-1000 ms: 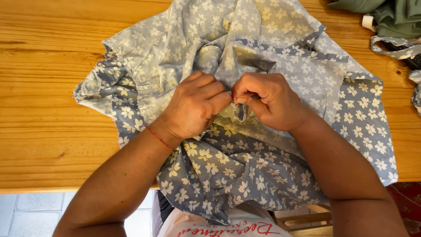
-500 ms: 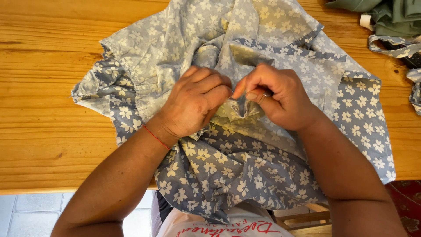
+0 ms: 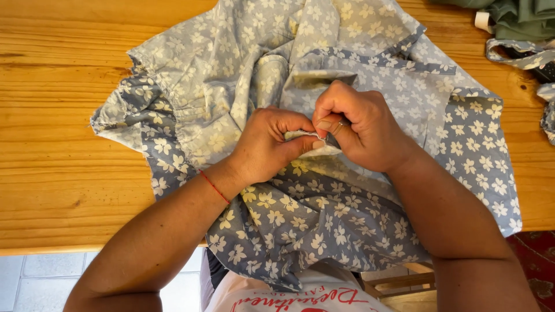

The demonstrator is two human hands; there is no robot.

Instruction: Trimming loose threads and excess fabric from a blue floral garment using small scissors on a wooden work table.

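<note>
A green cloth [image 3: 520, 17] bearing a small white label [image 3: 482, 21] lies at the table's [image 3: 52, 115] far right corner. The left hand [image 3: 267, 144] and right hand [image 3: 358, 130] pinch a seam of the crumpled blue flowered garment [image 3: 324, 219] spread mid-table.

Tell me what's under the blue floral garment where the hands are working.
The floral garment lies on a wooden table, visible around its edges. The left hand and right hand pinch a fold together. Anything beneath the bunched cloth is covered.
</note>
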